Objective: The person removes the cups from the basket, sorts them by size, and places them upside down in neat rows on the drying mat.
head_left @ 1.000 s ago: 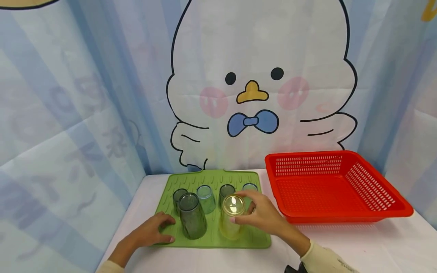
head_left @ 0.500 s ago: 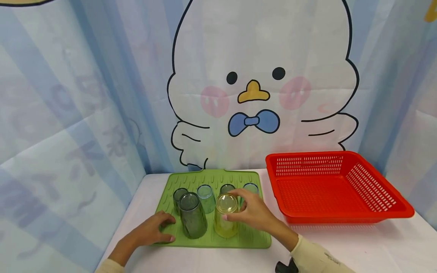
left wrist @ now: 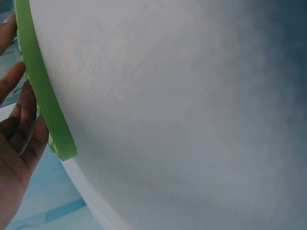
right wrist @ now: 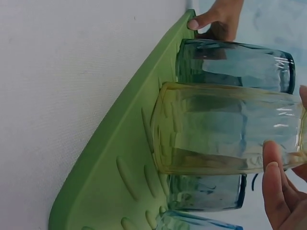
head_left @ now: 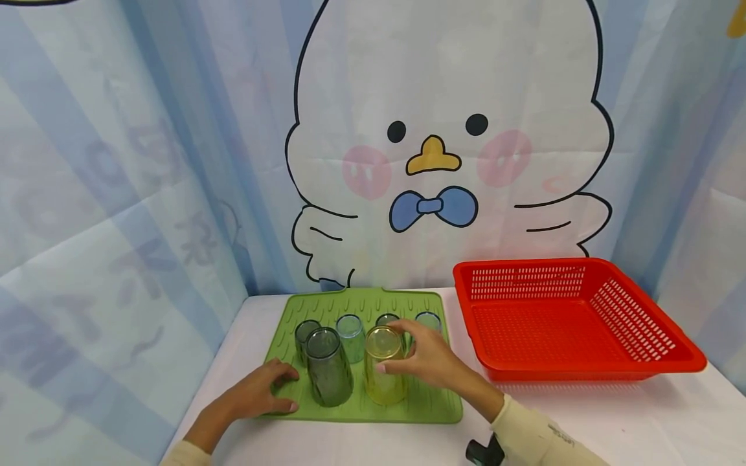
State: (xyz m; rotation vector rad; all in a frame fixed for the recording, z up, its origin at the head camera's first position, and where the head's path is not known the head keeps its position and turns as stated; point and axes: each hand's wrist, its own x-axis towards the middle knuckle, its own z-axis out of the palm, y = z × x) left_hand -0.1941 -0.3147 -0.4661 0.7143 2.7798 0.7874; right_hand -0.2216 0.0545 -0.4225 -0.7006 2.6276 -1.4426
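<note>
A yellow-tinted glass (head_left: pixel 385 378) stands, apparently mouth down, on a green drying mat (head_left: pixel 428 411). My right hand (head_left: pixel 428 356) grips its upper end between thumb and fingers; in the right wrist view its lower rim meets the mat. To its left stands a tall grey glass (head_left: pixel 329 378). Behind are a small dark glass (head_left: pixel 305 336), a pale blue glass (head_left: pixel 350 340), another dark glass (head_left: pixel 387 318) and a second bluish glass (head_left: pixel 428 319), partly hidden by the right hand. My left hand (head_left: pixel 259 391) rests on the mat's left edge with its fingers loosely bent.
A red plastic basket (head_left: pixel 583 375) with perforated sides stands on the white table (head_left: pixel 588 414), right of the mat. A curtain (head_left: pixel 431 259) with a cartoon bird hangs behind. A black device (head_left: pixel 486 451) sits by the right wrist.
My right hand has shifted the yellow glass a little to the left, closer to the tall grey glass. The left hand has stayed in place on the mat.
</note>
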